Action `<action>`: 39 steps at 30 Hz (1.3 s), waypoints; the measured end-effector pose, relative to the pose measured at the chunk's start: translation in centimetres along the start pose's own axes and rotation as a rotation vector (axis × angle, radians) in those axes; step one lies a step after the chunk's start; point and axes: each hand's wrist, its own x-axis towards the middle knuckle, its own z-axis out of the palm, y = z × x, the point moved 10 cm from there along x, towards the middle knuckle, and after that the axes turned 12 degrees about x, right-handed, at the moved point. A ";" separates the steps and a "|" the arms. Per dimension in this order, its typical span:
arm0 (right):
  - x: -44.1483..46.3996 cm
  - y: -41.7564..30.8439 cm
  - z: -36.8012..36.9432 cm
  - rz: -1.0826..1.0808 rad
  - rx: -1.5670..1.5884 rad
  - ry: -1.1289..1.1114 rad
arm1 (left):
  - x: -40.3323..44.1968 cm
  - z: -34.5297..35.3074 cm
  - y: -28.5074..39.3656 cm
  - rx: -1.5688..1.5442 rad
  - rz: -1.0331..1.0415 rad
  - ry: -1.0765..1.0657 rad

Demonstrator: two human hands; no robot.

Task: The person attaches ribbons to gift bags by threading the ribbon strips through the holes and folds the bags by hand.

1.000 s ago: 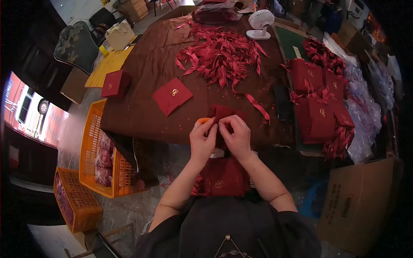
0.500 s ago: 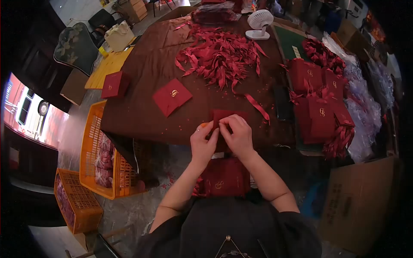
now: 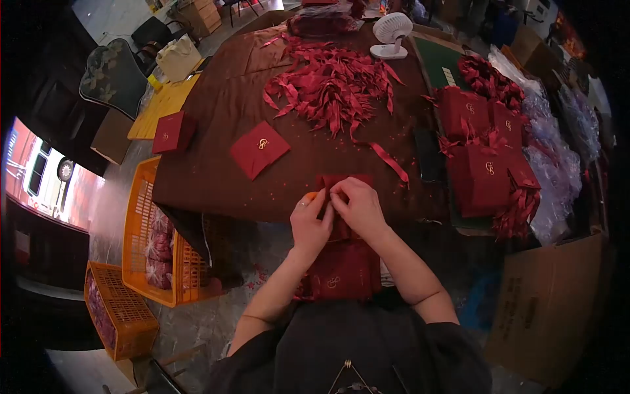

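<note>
At the table's near edge, my left hand [image 3: 311, 217] and my right hand [image 3: 357, 205] pinch a dark red item [image 3: 344, 230] between them, fingertips nearly touching. Part of it shows behind the fingers, and its exact shape is hidden. Something orange shows at my left fingertips. Below the hands, near my lap, lies a red piece with a gold logo [image 3: 333, 282]. A flat red envelope-like piece with a gold logo [image 3: 260, 150] rests on the brown cloth. Farther back is a heap of red ribbons [image 3: 335, 82], with one loose ribbon [image 3: 384, 161] trailing toward me.
A red box [image 3: 172, 132] stands at the table's left edge. A white fan [image 3: 392, 36] is at the back. On the right are a black object [image 3: 429, 155], stacked red bags [image 3: 482, 180] and clear plastic. Orange crates [image 3: 147, 230] stand lower left, a cardboard box [image 3: 545, 308] lower right.
Both hands stay at the table edge with slightly shifted fingers. The dark red item has changed its fold and hangs lower between them. The view has shifted slightly.
</note>
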 end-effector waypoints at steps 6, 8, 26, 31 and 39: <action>-0.1 -1.7 0.6 -0.291 -0.245 0.009 | -0.2 1.7 -1.4 -0.073 -0.034 -0.084; -0.1 -0.7 0.4 -0.223 -0.140 0.042 | -0.4 1.9 -1.5 -0.071 -0.037 -0.101; 0.1 2.1 -0.9 0.029 0.209 0.051 | 2.1 4.1 -4.1 -0.263 -0.176 -0.409; 0.8 2.7 -1.3 -0.022 -0.029 -0.004 | 3.7 2.9 -3.5 0.049 -0.025 -0.196; 1.6 7.3 -1.2 0.036 -0.220 0.047 | 6.5 0.8 -13.1 0.027 -0.398 0.010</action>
